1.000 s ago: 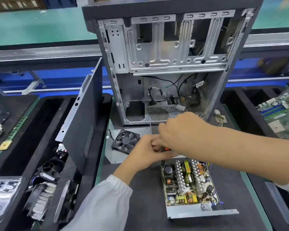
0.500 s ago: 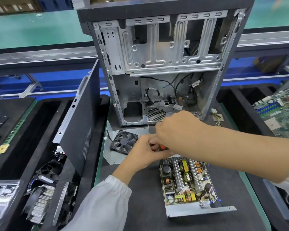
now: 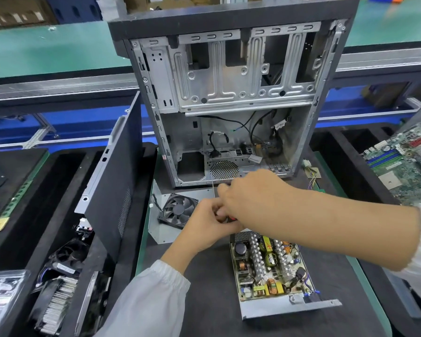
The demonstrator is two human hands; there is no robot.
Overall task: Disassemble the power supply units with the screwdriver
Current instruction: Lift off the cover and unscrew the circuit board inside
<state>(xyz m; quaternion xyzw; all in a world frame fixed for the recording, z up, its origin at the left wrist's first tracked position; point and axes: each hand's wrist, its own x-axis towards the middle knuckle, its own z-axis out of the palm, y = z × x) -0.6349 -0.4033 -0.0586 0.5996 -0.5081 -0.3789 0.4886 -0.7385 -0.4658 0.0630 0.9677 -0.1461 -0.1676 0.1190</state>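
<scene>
Both hands are meeting just above the far end of the opened power supply unit [image 3: 270,268], a grey metal tray carrying a crowded circuit board with finned heat sinks, coils and capacitors. The left hand [image 3: 204,229] is curling its fingers [image 3: 210,210] tightly around the red-and-black handle of the thin-shafted screwdriver [image 3: 213,190], whose bright steel shaft is sticking up toward the upright grey metal computer case [image 3: 229,93]. The right hand [image 3: 250,198] is lying over the left with its fingers folded down onto the same handle; how far they wrap around it is hidden. The power supply unit is lying flat on the dark mat of the surface [image 3: 212,288], its near metal lip jutting rightward. Just left of the hands, a black square cooling fan [image 3: 178,210] is sitting on a bent grey metal cover plate [image 3: 161,229]. A black side panel [image 3: 114,171] is leaning upright at the mat's left edge, and bare mat is lying open nearer the person.
</scene>
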